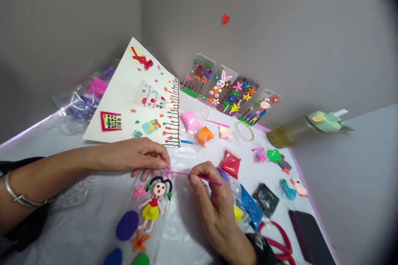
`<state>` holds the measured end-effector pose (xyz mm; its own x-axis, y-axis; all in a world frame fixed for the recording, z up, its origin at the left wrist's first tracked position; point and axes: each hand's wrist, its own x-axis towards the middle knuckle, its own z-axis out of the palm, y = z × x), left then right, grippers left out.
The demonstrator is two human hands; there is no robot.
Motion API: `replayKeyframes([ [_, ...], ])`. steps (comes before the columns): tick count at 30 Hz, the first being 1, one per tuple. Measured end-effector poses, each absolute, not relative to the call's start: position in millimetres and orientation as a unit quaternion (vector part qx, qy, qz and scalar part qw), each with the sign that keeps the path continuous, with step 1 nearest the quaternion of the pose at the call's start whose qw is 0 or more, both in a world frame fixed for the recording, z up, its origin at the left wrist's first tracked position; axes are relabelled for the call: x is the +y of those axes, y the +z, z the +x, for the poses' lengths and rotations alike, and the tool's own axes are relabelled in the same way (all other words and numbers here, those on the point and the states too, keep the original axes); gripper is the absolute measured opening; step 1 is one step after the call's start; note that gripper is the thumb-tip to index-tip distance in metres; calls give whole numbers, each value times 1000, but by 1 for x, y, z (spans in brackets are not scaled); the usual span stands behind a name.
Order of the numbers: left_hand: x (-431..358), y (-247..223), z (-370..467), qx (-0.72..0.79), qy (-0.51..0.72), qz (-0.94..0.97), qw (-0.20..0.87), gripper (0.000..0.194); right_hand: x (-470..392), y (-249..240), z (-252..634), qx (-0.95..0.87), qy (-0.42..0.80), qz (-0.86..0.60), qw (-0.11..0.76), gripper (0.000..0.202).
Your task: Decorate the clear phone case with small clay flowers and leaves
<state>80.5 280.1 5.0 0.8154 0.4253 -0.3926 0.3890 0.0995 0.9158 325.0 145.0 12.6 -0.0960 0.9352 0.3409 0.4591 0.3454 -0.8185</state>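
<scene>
A clear phone case (124, 234) lies in front of me, bearing a clay girl figure (152, 205) with black pigtails, a red top and a yellow skirt. Around her sit a pink flower (139, 191), an orange flower (140, 241) and purple, blue and green pieces. My left hand (141, 157) rests at the case's top edge, fingers bent together beside a small pink flower with a green centre (168, 172); anything between the fingers is hidden. My right hand (213, 203) pinches a thin pink stick (205, 178), its tip at that small flower.
Four decorated cases (220, 86) lean against the wall behind. A printed card (155, 103) stands at the back left. Coloured clay packets (230, 163), red scissors (280, 238), a dark phone (311, 236) and a bottle (298, 129) are to the right.
</scene>
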Motion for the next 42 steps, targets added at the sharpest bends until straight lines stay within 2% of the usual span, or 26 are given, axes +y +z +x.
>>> replayKeyframes([
  [10, 281, 0, 80, 311, 10, 661, 683, 34, 142, 18, 319, -735, 213, -479, 430, 18],
  [42, 280, 2, 79, 315, 9, 652, 689, 37, 138, 21, 319, -782, 187, -463, 372, 18],
])
